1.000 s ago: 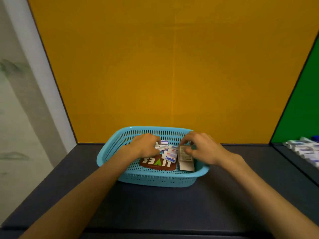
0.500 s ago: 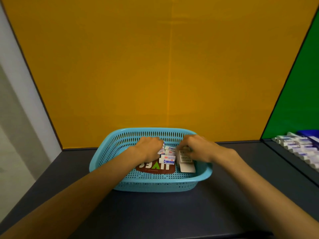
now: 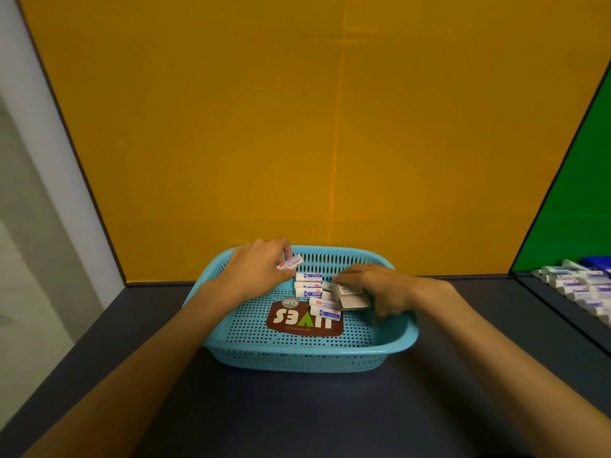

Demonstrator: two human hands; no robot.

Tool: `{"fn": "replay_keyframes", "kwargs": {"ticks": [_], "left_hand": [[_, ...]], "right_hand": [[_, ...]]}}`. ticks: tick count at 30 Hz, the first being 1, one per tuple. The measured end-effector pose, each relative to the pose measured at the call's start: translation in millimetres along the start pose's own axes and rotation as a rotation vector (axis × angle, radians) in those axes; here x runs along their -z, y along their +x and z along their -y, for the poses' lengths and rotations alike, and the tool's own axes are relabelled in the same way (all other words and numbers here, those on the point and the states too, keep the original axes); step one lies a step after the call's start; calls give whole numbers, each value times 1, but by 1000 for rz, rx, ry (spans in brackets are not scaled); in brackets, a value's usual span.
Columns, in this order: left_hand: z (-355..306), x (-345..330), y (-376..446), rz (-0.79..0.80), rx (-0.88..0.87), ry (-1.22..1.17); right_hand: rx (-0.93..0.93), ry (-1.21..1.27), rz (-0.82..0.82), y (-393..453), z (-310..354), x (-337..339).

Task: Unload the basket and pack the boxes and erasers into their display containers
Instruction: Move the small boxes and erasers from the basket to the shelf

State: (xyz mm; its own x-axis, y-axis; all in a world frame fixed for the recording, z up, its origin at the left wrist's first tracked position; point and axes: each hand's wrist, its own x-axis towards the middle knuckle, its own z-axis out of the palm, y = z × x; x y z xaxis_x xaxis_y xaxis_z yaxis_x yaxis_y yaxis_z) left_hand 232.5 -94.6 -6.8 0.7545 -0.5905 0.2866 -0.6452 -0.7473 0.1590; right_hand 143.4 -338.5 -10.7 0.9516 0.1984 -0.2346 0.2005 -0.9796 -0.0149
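Blue plastic basket (image 3: 307, 353) sat on the dark tabletop (image 3: 297, 411). Left hand (image 3: 254, 267) pinched one eraser (image 3: 290, 262) above it; right hand (image 3: 377, 285) gripped a small box (image 3: 350, 295). Several erasers (image 3: 309, 285) remained inside; unloading appeared barely begun.

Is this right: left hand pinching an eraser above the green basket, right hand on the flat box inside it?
One thing is off: the basket is light blue, not green; the green surface is the wall panel on the right. The rest holds in the head view: the left hand pinches an eraser above the basket, and the right hand grips the flat box inside it.
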Motion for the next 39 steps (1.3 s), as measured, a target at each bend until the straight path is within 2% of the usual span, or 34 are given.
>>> {"fn": "replay_keyframes", "kwargs": {"ticks": [9, 13, 16, 19, 23, 27, 32, 35, 39], "left_hand": [[15, 10, -16, -52, 70, -68], [20, 11, -23, -56, 68, -70], [23, 13, -25, -63, 79, -87], [23, 14, -25, -66, 98, -117], [17, 14, -22, -62, 88, -265], [4, 16, -22, -59, 26, -392], [-26, 31, -25, -107, -89, -501], [-52, 39, -28, -122, -178, -546], [-93, 34, -28, -111, -289, -532]], "right_hand": [[-1, -30, -188, 31, -4, -8], [17, 59, -303, 34, 1, -7], [-32, 198, -351, 33, 3, -4], [-7, 427, -424, 23, 6, 4], [-2, 635, -457, 6, 16, 9], [-77, 872, -545, -17, 26, 12], [-63, 1191, -681, -61, 29, 15], [-99, 1239, -739, -92, 28, 10], [-221, 1173, -817, -136, 20, -9]]}}
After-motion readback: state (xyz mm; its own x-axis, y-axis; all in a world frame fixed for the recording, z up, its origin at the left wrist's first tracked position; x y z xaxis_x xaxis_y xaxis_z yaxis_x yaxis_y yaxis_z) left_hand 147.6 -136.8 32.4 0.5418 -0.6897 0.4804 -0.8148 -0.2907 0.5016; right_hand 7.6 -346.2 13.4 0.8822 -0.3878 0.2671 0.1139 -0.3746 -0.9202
